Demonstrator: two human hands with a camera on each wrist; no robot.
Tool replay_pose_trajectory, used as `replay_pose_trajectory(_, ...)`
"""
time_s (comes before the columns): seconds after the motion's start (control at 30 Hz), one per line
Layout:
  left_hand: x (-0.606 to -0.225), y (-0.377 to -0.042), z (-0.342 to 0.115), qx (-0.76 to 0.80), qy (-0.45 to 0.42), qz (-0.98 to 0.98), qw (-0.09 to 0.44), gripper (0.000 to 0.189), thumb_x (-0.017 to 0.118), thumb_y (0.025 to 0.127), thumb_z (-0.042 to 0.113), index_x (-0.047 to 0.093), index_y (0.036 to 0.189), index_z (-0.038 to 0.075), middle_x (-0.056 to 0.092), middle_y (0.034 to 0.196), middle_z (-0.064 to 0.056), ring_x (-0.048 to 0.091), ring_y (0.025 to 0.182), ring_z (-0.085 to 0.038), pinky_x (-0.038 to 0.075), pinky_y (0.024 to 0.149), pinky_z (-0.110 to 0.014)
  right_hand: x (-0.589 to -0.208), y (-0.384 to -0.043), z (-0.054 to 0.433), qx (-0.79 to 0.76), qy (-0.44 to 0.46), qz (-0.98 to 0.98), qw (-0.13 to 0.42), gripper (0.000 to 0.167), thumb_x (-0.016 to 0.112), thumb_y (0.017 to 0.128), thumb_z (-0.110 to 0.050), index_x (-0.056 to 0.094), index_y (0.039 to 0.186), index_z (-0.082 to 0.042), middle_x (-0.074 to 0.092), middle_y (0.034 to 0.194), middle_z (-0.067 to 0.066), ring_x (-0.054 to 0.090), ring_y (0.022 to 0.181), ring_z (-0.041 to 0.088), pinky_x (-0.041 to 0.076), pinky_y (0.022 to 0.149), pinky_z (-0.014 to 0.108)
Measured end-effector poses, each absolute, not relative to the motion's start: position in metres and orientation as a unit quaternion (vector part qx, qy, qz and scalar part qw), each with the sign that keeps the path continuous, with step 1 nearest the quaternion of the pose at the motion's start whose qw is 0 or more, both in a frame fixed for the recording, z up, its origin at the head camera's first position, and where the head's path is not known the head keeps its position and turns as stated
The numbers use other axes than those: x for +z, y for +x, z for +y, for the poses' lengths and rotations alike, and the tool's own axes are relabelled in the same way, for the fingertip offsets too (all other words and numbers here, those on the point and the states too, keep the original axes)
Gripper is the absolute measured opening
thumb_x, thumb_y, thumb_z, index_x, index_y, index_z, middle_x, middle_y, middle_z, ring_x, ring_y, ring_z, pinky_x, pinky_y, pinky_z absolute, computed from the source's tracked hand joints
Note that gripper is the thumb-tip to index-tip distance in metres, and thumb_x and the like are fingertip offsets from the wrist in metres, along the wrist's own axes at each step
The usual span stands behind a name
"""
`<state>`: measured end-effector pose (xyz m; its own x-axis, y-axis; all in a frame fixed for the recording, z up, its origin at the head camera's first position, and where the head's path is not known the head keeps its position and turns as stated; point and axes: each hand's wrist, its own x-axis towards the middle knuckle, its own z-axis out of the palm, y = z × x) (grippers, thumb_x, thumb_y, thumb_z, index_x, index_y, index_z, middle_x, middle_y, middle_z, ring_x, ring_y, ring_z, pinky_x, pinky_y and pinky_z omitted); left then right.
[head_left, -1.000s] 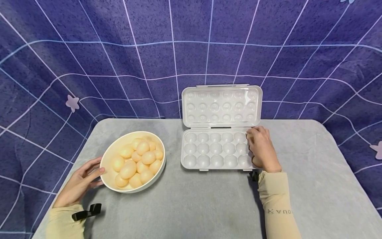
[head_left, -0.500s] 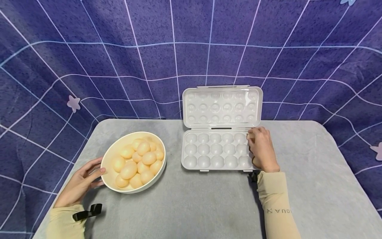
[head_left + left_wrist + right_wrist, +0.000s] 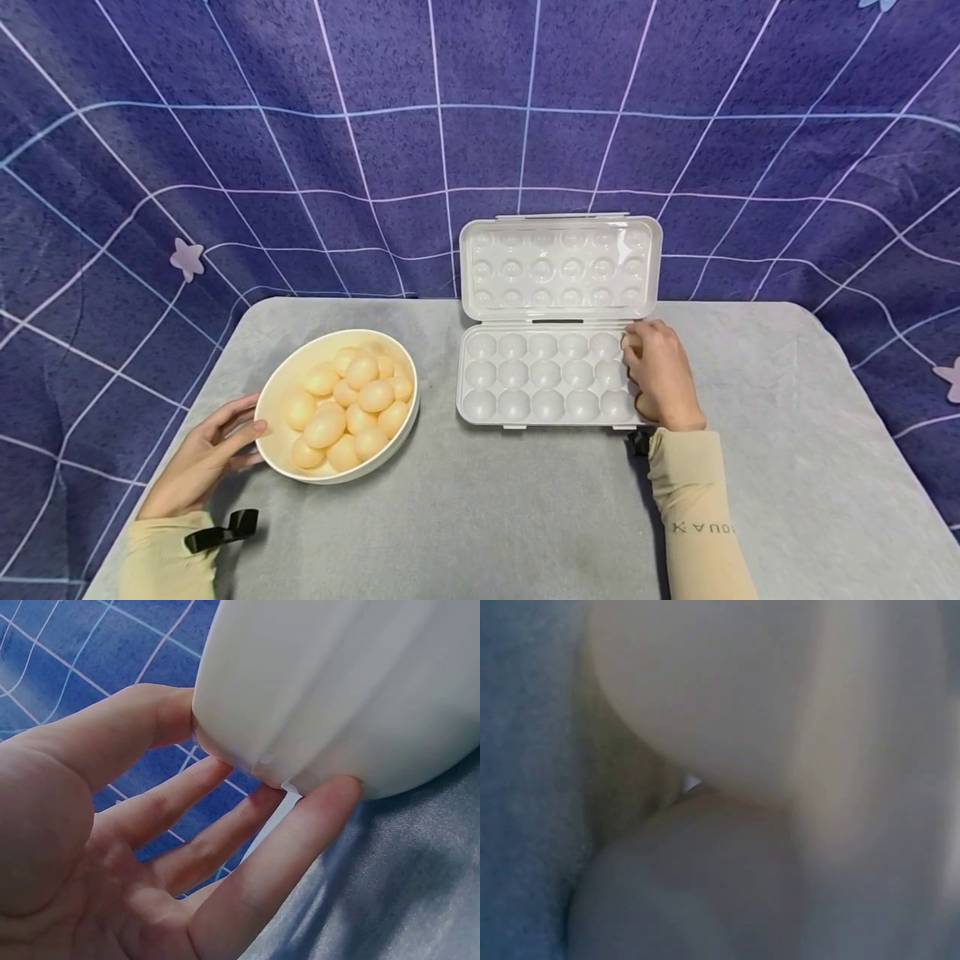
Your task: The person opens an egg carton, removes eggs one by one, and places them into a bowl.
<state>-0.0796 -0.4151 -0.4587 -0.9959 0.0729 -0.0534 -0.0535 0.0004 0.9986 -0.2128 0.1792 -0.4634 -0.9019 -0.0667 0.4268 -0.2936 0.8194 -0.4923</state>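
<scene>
A white bowl of several pale brown eggs stands at left on the table. My left hand holds its left side, thumb at the rim and fingers against the outer wall, as the left wrist view shows. An egg tray of white plastic lies with its lid raised. My right hand is over its right-hand column, fingers bent at an egg in the far corner, mostly hidden. Another egg shows below the palm. In the right wrist view, a pale rounded shape is close and blurred.
The tray's lid leans up near the blue gridded cloth behind the table. The grey tabletop runs between bowl and tray and along the front. Five visible tray columns left of my right hand hold no eggs.
Both hands, the bowl and the tray stay almost exactly where they were. The view shifts only very slightly.
</scene>
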Motion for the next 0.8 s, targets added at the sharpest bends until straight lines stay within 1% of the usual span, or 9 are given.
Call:
replay_pose_trajectory(0.2, -0.458, -0.079, -0.415, 0.708, 0.007, 0.705, 0.044, 0.041, 0.05, 0.101, -0.003, 0.049, 0.139, 0.011, 0.066, 0.122, 0.009, 0.067, 0.103, -0.007, 0.063, 0.078, -0.031, -0.463, -0.213, 0.181, 0.297, 0.094, -0.926, 0.213, 0.028, 0.067, 0.075, 0.007, 0.067, 0.103, 0.013, 0.065, 0.102, 0.031, 0.058, 0.099, 0.05, 0.047, 0.09, 0.058)
replay_pose_trajectory(0.37, -0.458, -0.078, -0.415, 0.707, 0.011, 0.706, 0.046, 0.04, 0.05, 0.101, -0.003, 0.05, 0.139, 0.01, 0.066, 0.122, 0.008, 0.067, 0.104, -0.007, 0.063, 0.078, -0.032, -0.464, -0.21, 0.179, 0.31, 0.082, -0.922, 0.218, 0.033, 0.068, 0.074, 0.007, 0.066, 0.106, 0.013, 0.064, 0.105, 0.03, 0.056, 0.101, 0.049, 0.047, 0.091, 0.056)
replay_pose_trajectory(0.57, -0.457, -0.077, -0.414, 0.704, 0.007, 0.709, 0.046, 0.04, 0.051, 0.101, -0.002, 0.048, 0.14, 0.009, 0.066, 0.121, 0.009, 0.067, 0.103, -0.006, 0.063, 0.078, -0.031, -0.453, -0.206, 0.179, 0.327, 0.077, -0.906, 0.258, 0.032, 0.071, 0.074, 0.005, 0.067, 0.105, 0.012, 0.064, 0.105, 0.027, 0.056, 0.1, 0.044, 0.048, 0.085, 0.054)
replay_pose_trajectory(0.67, -0.456, -0.077, -0.414, 0.702, 0.009, 0.711, 0.044, 0.041, 0.052, 0.101, -0.002, 0.046, 0.141, 0.006, 0.066, 0.121, 0.009, 0.067, 0.104, -0.007, 0.063, 0.078, -0.031, -0.444, -0.205, 0.176, 0.332, 0.093, -0.897, 0.277, 0.031, 0.072, 0.075, 0.005, 0.067, 0.104, 0.011, 0.065, 0.105, 0.027, 0.057, 0.101, 0.044, 0.047, 0.087, 0.054)
replay_pose_trajectory(0.8, -0.455, -0.078, -0.413, 0.702, 0.011, 0.711, 0.044, 0.041, 0.052, 0.101, -0.002, 0.046, 0.141, 0.005, 0.065, 0.122, 0.009, 0.067, 0.104, -0.007, 0.063, 0.079, -0.031, -0.434, -0.202, 0.169, 0.326, 0.12, -0.893, 0.287, 0.029, 0.072, 0.076, 0.006, 0.068, 0.104, 0.01, 0.066, 0.105, 0.026, 0.058, 0.102, 0.044, 0.048, 0.092, 0.053)
